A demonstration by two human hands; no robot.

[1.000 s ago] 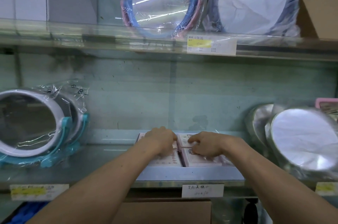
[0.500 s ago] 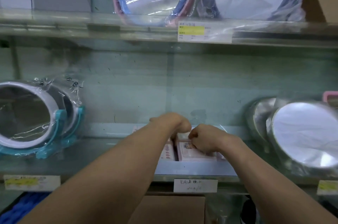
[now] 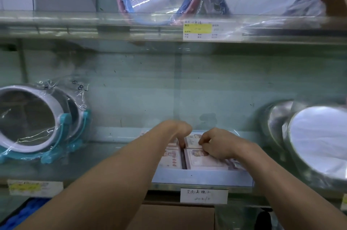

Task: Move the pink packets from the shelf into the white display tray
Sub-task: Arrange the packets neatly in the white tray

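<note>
Pink printed packets (image 3: 204,159): seated in shallow white display tray (image 3: 202,179), lower centre. Left hand (image 3: 176,132), flat a second ago, now pokes fingertips down between stacks; right hand (image 3: 216,145) stays curled, pinching a packet edge. Judged: tidying placed packets.

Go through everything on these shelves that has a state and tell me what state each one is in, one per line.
Pink packets: lying flat in rows inside the tray.
White display tray: on the glass shelf, holding packets.
Left hand: curled, a finger pressed into the gap between packet rows.
Right hand: curled, fingertips on a packet.
Teal-framed round mirror: upright, wrapped in clear plastic.
Silver round mirror: leaning, wrapped.
</note>
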